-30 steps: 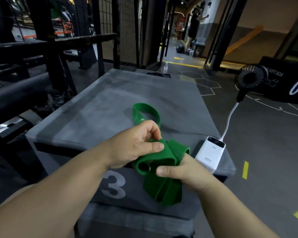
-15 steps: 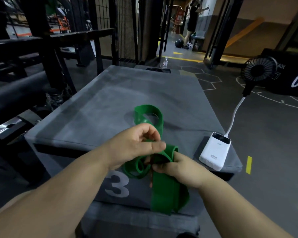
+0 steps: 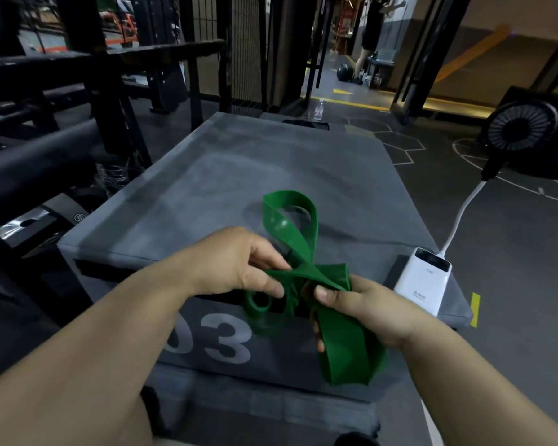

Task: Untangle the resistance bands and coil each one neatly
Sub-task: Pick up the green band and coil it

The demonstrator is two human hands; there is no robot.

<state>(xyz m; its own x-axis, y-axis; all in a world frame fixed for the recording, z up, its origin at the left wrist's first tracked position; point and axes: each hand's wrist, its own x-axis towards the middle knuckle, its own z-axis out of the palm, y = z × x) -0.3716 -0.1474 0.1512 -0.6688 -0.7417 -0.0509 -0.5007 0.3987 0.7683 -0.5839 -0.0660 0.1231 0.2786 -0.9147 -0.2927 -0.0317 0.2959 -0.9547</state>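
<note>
Your left hand (image 3: 236,268) pinches the wide, flat green rubber resistance band (image 3: 343,349) between thumb and fingertips, right where its strands cross. Your right hand (image 3: 364,304) grips the same band just beside it, thumb on top and fingers curled underneath. The two hands are close together but not touching. You hold the band in the air over the near edge of the grey padded box (image 3: 239,175), which has "03" printed on its front face. One loop of the band stands up behind your hands, over the box top. A small curl sits below your left fingers, and a broad folded length hangs down from your right hand in front of the box. Only this one band is in view. A white rectangular power bank (image 3: 424,284) lies on the box's near right corner, and its white cable (image 3: 461,217) rises to a small black round fan (image 3: 522,130)
</note>
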